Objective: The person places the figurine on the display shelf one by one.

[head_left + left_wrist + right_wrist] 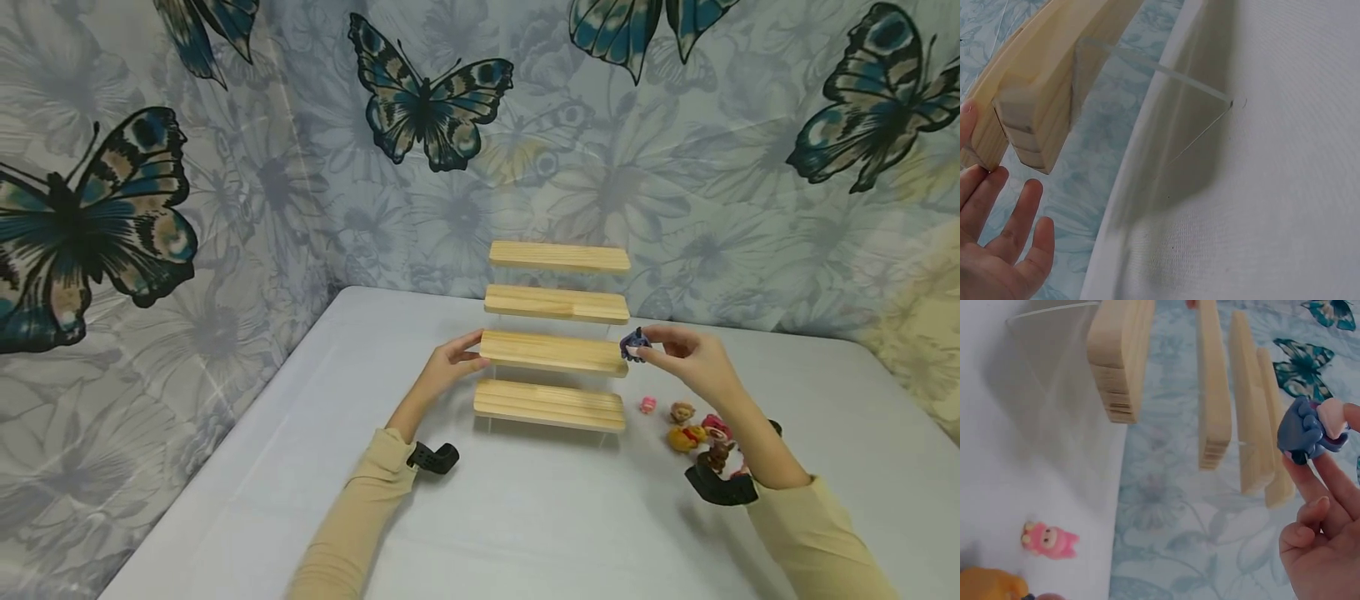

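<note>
A four-tier stand of pale wooden shelves [551,400] on clear supports stands on the white table. My left hand [446,367] grips the left end of the second shelf [553,351] from the bottom, thumb on one face and fingertips at the other in the left wrist view; its other fingers [1022,212] are loosely spread. With thumb and fingers, my right hand [693,360] pinches a small blue toy figurine [1302,429] with a pale pink part. In the head view the figurine overlaps that same shelf's right end; the right wrist view shows it off the tabletop.
Right of the stand lies a small pink figurine [647,405]. A brown-and-tan figurine [682,412], a yellow-orange one [681,439] and several others cluster under my right forearm. Butterfly-patterned cloth [420,217] hangs behind the table [525,517].
</note>
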The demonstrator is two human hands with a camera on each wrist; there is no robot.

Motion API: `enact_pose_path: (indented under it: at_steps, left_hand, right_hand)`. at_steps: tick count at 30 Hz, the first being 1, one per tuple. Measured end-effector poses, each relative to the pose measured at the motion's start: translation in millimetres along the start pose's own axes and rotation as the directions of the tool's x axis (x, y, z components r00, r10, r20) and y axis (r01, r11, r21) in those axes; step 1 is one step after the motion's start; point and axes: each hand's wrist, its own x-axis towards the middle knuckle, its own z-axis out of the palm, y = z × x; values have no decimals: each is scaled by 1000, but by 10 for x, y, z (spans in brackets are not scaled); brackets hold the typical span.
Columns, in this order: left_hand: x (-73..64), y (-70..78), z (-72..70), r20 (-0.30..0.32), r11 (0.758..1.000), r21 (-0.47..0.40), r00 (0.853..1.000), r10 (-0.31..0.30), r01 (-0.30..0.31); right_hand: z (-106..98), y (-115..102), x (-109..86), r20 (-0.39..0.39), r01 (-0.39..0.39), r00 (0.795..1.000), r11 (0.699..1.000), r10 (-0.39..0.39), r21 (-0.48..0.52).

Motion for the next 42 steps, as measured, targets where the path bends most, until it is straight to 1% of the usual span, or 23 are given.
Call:
enact_pose_path:
  at_steps: [2,3,4,6,8,10,13,15,17,19,21,22,24,25,27,29,31,32,34,38,40,41,42]
  left_hand:
    - [-45,148,16,5,1000,-24,1000,-14,14]
    - [-62,214,21,9,999,-37,1000,-20,21]
    - [-84,301,27,7,999,-47,1000,-28,29]
    - [-107,398,28,15,997,-75,999,-30,31]
    - [-106,419,22,20,996,-78,999,-44,45]
    - [-104,419,12,21,996,-73,998,-51,52]
    - [-103,412,-2,12,997,-63,999,-50,51]
    - [-101,402,-9,1,998,-54,999,-45,45]
    - [-69,304,-27,-1,998,-52,1000,-28,27]
    - [-65,279,-30,-9,999,-50,1000,-19,18]
    - [-60,236,-36,-4,998,-60,1000,3,-4]
    - [-61,227,-35,-2,998,-66,1000,9,-10]
    - [-83,268,-22,2,998,-69,1000,10,-10]
    - [-59,210,-24,8,998,-66,1000,17,-16]
    - [-54,219,-19,13,998,-68,1000,12,-11]
    - [-56,255,-7,15,998,-65,1000,-7,8]
    - [-61,306,-3,12,998,-61,1000,-22,22]
    - [-88,381,1,12,998,-64,1000,-28,29]
    - [-92,401,-4,9,998,-55,999,-35,35]
    - [-80,352,-15,5,998,-39,999,-40,40]
    - [-68,311,-20,-2,999,-27,999,-41,41]
    - [-68,309,-20,-4,999,-24,999,-41,40]
    - [-68,307,-17,-9,999,-26,999,-34,34]
  right_hand:
    - [-13,-75,38,2,-26,1000,999,26,23]
    - [-29,-127,49,17,-26,1000,997,25,72]
    - [-71,-344,29,43,-28,999,990,22,138]
    - [-125,-620,25,69,-35,997,976,21,213]
    - [-159,-833,31,68,-36,998,964,19,262]
    - [-175,-995,52,66,-42,997,964,26,264]
    - [-116,-802,165,28,-60,998,978,56,201]
    - [-95,-701,247,43,-71,997,975,63,211]
    - [-44,-493,352,24,-63,998,981,60,184]
    - [-14,-345,444,15,-47,999,982,45,185]
    - [-10,-322,488,-4,-41,999,983,42,177]
    - [-21,-370,495,-9,-40,999,981,42,189]
    - [-65,-598,462,-20,-7,1000,972,12,236]
    - [-98,-783,423,-22,-1,1000,967,6,256]
    - [-172,-1252,332,-27,2,1000,970,5,243]
    - [-215,-1614,255,-53,27,998,978,-16,207]
    - [-251,-1854,224,-53,8,999,984,1,180]
    - [-240,-1794,261,-61,21,998,981,-9,194]
    - [-215,-1582,362,-62,10,998,972,4,234]
    - [-137,-884,646,-89,18,996,956,8,294]
    - [-126,-777,707,-99,31,995,956,-2,293]
    - [-129,-802,711,-100,49,995,953,-20,300]
    - [-136,-856,708,-101,73,994,939,-41,335]
